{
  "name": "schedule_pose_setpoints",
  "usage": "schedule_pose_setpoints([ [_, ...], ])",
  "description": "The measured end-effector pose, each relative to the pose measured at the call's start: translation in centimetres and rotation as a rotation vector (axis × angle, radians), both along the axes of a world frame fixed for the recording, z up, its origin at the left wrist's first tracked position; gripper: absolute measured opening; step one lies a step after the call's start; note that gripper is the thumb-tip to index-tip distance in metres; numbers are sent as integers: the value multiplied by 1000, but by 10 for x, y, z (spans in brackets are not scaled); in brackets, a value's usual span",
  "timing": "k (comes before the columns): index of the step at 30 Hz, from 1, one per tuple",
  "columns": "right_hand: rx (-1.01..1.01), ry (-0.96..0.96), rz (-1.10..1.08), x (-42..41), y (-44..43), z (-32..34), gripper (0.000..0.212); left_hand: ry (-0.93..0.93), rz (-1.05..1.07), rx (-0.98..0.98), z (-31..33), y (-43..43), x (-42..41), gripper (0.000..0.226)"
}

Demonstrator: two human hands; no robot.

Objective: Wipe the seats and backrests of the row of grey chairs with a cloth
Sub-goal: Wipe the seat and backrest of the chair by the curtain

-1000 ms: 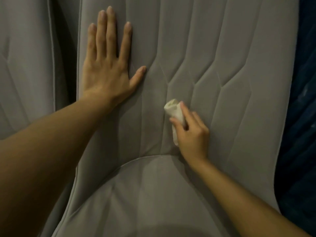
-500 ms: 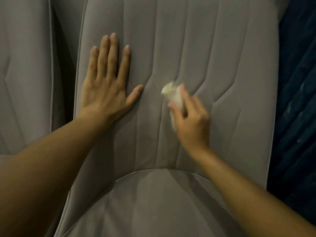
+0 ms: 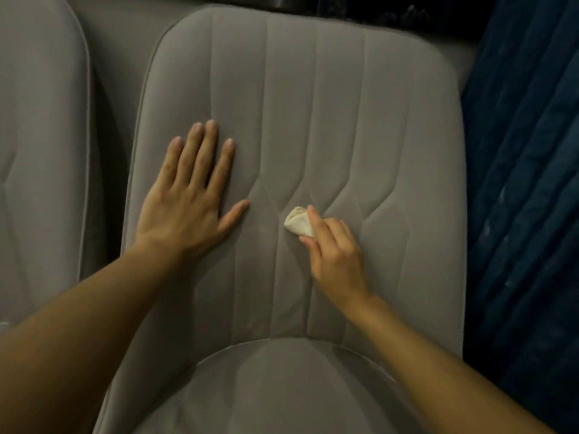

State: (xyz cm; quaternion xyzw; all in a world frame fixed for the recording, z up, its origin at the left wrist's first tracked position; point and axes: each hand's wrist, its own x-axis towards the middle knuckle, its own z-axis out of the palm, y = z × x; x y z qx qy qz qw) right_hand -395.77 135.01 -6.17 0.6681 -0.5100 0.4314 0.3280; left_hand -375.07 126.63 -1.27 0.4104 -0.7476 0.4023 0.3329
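Head cam looks down at one grey chair, backrest (image 3: 313, 120) filling most of the view, seat (image 3: 282, 386) curving in at the bottom edge. Backrest has vertical stitched channels that kink diagonally about mid-height. Left hand (image 3: 188, 211) lies flat and open on the left part of the backrest, fingers spread and pointing up, thumb out to the right, palm down on the fabric, holding nothing. Right hand (image 3: 335, 255) is closed around a small bunched cream cloth (image 3: 297, 222); index finger runs along the cloth's top right edge, thumb sits under it, the rest of the fingers curl in. Only the front wad of the cloth sticks out past the fingertips; how much sits inside the hand, cannot tell. Cloth is pressed on the backrest near its centre, right at the kink in the stitching, just right of the left thumb tip but not touching it. Second grey chair (image 3: 40, 151) stands to the left, separated by a dark gap. Dark blue fabric (image 3: 526, 183) hangs along the right edge, just beside the backrest.
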Motion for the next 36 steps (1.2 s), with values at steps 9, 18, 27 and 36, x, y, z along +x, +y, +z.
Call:
schedule_pose_setpoints([
  [9, -178, -93, -213, -27, -24, 116, 42, 34, -127, 20, 42, -10, -50, 78],
  [18, -74, 97, -151, -20, -4, 29, 38, 38, -121, -34, 34, -19, -53, 78],
  [27, -161, -152, -286, -37, -42, 169, 48, 42, -123, -32, 33, -19, -53, 76],
  [36, -72, 42, -119, -25, -13, 89, 39, 22, -123, -36, 24, -18, -54, 77],
])
